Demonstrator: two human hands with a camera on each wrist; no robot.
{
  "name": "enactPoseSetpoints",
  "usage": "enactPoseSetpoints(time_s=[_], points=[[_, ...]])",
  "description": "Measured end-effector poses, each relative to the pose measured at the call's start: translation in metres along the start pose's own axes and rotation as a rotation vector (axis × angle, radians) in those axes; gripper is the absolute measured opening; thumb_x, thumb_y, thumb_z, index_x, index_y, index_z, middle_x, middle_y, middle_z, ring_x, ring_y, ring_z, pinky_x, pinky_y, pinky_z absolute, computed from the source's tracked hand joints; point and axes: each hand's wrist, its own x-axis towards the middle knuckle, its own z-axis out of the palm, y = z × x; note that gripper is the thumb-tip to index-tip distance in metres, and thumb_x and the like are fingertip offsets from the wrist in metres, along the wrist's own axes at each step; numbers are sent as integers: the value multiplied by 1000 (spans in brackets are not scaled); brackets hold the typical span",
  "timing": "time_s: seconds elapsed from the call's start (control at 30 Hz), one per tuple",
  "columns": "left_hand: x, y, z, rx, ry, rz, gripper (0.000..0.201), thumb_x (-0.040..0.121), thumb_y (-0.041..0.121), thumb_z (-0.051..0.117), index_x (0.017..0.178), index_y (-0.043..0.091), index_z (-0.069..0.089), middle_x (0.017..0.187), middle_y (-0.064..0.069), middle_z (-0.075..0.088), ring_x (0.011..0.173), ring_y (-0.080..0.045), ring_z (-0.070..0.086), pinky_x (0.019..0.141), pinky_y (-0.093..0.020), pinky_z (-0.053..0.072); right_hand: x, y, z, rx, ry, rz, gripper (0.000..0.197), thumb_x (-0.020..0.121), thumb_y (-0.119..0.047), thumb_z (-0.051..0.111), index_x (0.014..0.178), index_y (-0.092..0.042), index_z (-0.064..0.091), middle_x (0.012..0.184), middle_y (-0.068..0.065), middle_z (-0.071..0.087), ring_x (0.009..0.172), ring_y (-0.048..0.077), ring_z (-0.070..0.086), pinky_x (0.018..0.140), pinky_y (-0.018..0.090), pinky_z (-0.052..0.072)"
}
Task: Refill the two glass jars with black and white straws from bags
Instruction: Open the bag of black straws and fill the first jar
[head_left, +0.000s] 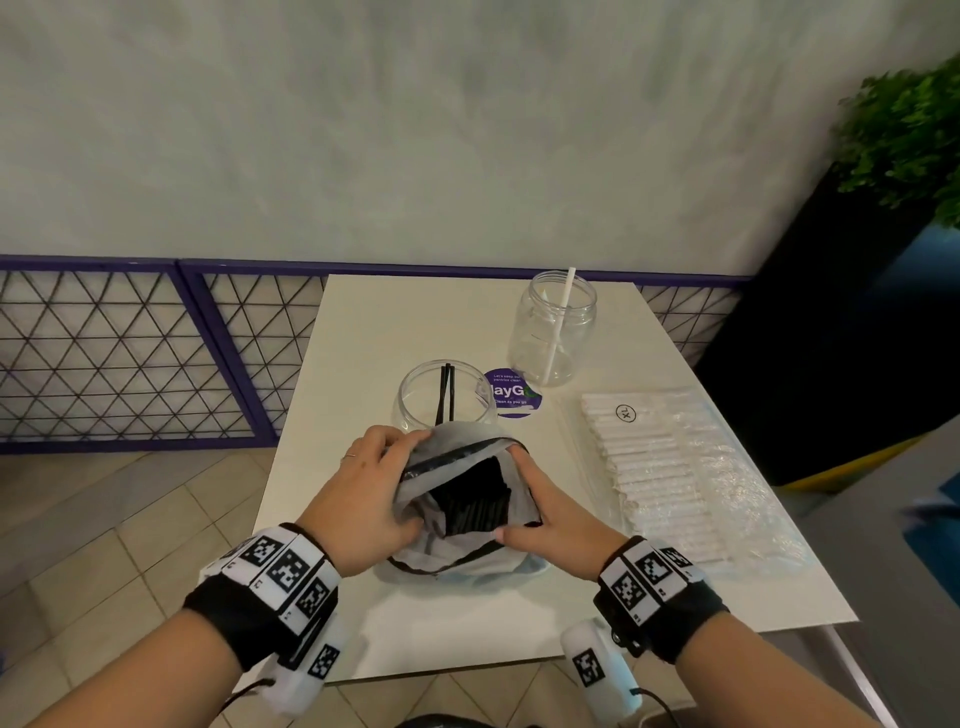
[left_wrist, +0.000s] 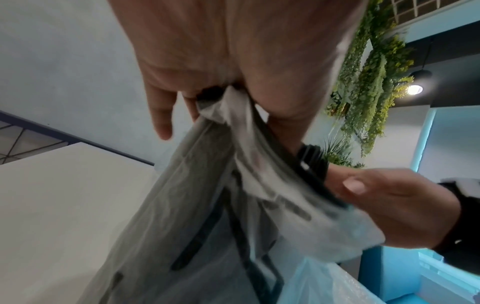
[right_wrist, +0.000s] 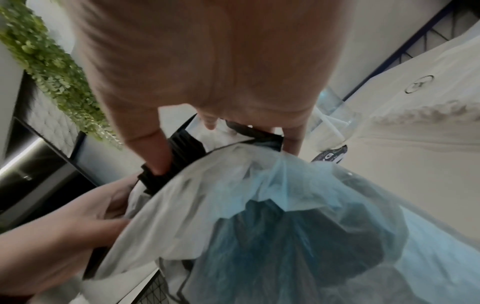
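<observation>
Both hands, left hand (head_left: 363, 488) and right hand (head_left: 550, 514), grip the open bag (head_left: 457, 556), hiding most black straws (head_left: 472, 501) just before the round jar (head_left: 444, 397).

purple sticker (head_left: 511, 393) — white table (head_left: 363, 338), plant (head_left: 906, 135)

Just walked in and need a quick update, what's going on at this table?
A person is holding open a grey bag of black straws on the white table, the left hand gripping one side of its mouth and the right hand the other. Beyond it, a round glass jar holds two black straws, a taller jar one white straw. A pack of white straws lies untouched.
</observation>
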Motion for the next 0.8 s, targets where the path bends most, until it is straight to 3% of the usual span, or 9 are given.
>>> enactPoseSetpoints(time_s=[0.1, 0.17, 0.23, 0.3, 0.4, 0.5, 0.67, 0.8], points=[[2, 14, -8, 91, -19, -12, 96, 58, 68, 57, 140, 28, 29, 147, 11, 20, 134, -13, 25, 110, -27, 29, 7, -7, 6, -28, 75, -111, 90, 71, -15, 83, 139, -37, 29, 137, -16, 46, 129, -1, 42, 108, 23, 36], [5, 23, -6, 117, -25, -35, 105, 50, 78, 59, 136, 24, 33, 152, 10, 20, 137, -12, 25, 111, -30, 29, 14, -6, 12, -41, 133, -149, 94, 61, -20, 89, 137, -30, 35, 131, -10, 52, 125, 7, 49, 105, 31, 41], [7, 31, -1, 101, -29, -66, 106, 48, 73, 70, 133, 22, 33, 143, 8, 36, 131, -12, 35, 107, -29, 33, 20, 1, 20, -110, 163, -120, 98, 54, -32, 92, 134, -31, 34, 120, -8, 60, 113, 12, 57, 95, 39, 49], [7, 34, 4, 65, -7, -86, 96, 51, 60, 78, 129, 23, 35, 123, 10, 46, 118, -12, 43, 99, -26, 36, 23, 6, 25, -241, 195, -58, 103, 47, -49, 87, 132, -35, 30, 110, -10, 60, 103, 16, 56, 88, 45, 49], [5, 31, 8, -57, 31, -82, 95, 56, 41, 82, 135, 28, 30, 116, 13, 44, 116, -12, 42, 98, -24, 35, 23, 9, 26, -309, 207, 38, 104, 48, -48, 87, 132, -39, 25, 109, -14, 51, 106, 14, 41, 95, 43, 40], [5, 27, 7, -92, -1, -76, 101, 60, 34, 81, 143, 33, 22, 111, 12, 40, 116, -13, 38, 100, -25, 33, 25, 12, 27, -143, 159, 1, 109, 47, -40, 91, 135, -37, 27, 122, -7, 53, 118, 13, 48, 100, 44, 44], [6, 13, 8, -90, -98, -31, 94, 63, 36, 79, 143, 32, 30, 130, 10, 48, 115, -11, 35, 99, -22, 30, 24, 16, 22, -123, 37, 25, 111, 54, -31, 90, 138, -35, 18, 120, -6, 59, 114, 9, 57, 99, 36, 49], [5, 6, 6, -92, -142, -26, 95, 58, 47, 78, 141, 38, 32, 129, 16, 47, 111, -10, 37, 97, -25, 34, 23, 16, 23, -90, 99, -11, 104, 53, -24, 92, 129, -44, 23, 113, -11, 61, 107, 0, 58, 91, 20, 49]])
